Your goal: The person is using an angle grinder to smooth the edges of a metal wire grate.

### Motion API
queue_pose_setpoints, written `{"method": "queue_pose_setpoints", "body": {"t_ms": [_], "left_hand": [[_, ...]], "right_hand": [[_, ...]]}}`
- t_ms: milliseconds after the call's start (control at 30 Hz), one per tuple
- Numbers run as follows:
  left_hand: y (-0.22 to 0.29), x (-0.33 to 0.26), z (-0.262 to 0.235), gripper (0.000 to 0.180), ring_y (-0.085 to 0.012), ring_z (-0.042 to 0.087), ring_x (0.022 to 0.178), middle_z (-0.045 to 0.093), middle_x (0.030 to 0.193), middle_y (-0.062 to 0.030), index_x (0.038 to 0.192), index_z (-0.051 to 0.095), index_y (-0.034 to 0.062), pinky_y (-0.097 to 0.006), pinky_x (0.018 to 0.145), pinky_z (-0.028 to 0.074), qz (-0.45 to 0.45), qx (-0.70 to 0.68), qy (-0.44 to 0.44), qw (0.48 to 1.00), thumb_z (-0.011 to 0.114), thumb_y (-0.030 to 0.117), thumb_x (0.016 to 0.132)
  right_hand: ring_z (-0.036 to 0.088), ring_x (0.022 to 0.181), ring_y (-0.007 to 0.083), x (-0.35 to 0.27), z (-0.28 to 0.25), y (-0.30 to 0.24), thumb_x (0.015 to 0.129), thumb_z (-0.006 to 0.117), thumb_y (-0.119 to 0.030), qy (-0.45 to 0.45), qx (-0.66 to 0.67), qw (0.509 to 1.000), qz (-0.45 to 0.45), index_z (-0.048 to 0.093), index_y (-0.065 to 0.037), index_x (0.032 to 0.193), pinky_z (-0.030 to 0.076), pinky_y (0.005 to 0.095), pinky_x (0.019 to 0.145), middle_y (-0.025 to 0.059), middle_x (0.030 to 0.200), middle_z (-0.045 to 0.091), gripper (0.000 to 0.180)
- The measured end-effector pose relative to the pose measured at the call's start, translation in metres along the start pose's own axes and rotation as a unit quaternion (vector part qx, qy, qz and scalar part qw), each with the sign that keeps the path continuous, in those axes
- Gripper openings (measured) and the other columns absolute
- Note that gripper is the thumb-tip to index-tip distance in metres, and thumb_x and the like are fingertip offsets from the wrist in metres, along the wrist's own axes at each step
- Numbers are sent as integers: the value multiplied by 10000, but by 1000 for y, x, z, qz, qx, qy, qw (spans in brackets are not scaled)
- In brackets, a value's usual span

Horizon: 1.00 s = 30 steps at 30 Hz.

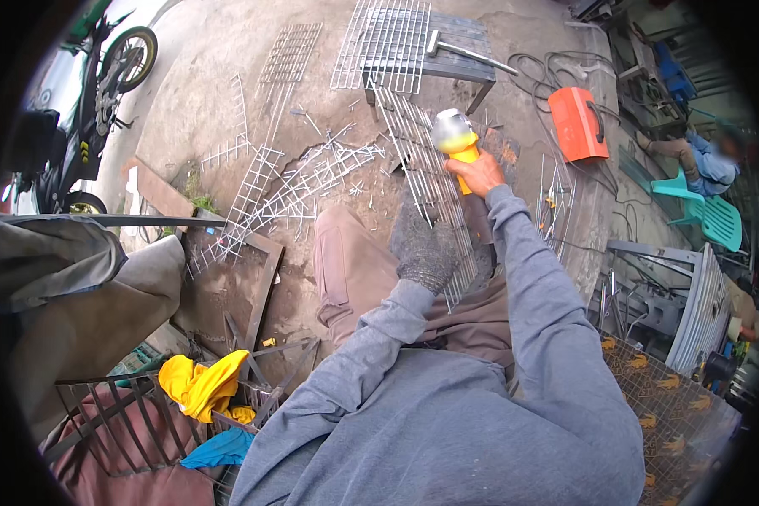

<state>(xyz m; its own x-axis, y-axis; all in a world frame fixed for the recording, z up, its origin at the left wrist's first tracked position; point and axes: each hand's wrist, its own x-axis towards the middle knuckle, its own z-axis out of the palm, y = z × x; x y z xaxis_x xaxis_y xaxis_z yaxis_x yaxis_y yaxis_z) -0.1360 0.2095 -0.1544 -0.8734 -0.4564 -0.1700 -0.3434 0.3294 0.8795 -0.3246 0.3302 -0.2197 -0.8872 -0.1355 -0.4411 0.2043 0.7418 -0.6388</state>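
Observation:
My right hand (pixel 482 174), bare, is wrapped round the yellow body of an angle grinder (pixel 457 142). The grinder's round pale head lies against the right edge of a narrow metal grille (pixel 426 169). That grille slants from the low metal table down to my lap, made of long thin bars with short crosspieces. My left hand (pixel 426 253), in a dark grey knitted glove, grips the grille's lower left side. Its fingertips are partly hidden by the bars.
A low metal table (pixel 472 63) ahead carries a wire grid (pixel 384 42) and a hammer (pixel 472 55). Cut bar lattices (pixel 257 190) and scraps litter the ground at left. An orange machine (pixel 572 125) with cables stands right. A person sits near green chairs (pixel 717 221); a motorcycle (pixel 110 84) stands far left.

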Motion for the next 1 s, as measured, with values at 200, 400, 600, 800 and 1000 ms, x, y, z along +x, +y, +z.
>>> {"method": "queue_pose_setpoints", "body": {"t_ms": [200,400,600,800,1000], "left_hand": [[19,-6,5,387,-445,633,1029,629,1089,-256,1229,505,-11,-506,904,491,9,7,-16,1000,613,134,886],[20,-4,6,423,-438,614,1001,615,1074,-238,1238,512,-6,-519,877,481,68,14,25,997,618,105,844],[20,-1,7,446,-416,615,980,618,1069,-218,1261,514,11,-502,864,485,77,31,43,996,618,90,835],[20,-4,8,434,-409,628,1027,638,1112,-219,1274,529,18,-484,901,492,55,-12,22,998,607,86,852],[16,-6,7,477,-428,623,1072,639,1162,-237,1320,512,-2,-502,934,482,46,7,22,999,617,122,872]], "right_hand": [[679,1121,384,8,-3,5,685,777,-557,-13,-7,999,-29,663,-41,1250,526,446,981,213,1211,710,774],[676,1128,383,19,-4,-1,704,761,-542,-16,-32,999,-25,648,-42,1272,526,439,989,212,1231,702,766],[714,1008,303,26,1,3,752,785,-443,13,-65,997,-29,684,-58,1220,541,399,907,148,1116,743,614],[682,1144,359,32,-5,-28,689,794,-514,-28,-66,997,-11,648,29,1244,540,422,976,230,1239,697,790],[674,1173,367,12,-15,-48,677,805,-527,-14,-138,990,14,660,4,1264,535,420,999,233,1268,688,805]]}}
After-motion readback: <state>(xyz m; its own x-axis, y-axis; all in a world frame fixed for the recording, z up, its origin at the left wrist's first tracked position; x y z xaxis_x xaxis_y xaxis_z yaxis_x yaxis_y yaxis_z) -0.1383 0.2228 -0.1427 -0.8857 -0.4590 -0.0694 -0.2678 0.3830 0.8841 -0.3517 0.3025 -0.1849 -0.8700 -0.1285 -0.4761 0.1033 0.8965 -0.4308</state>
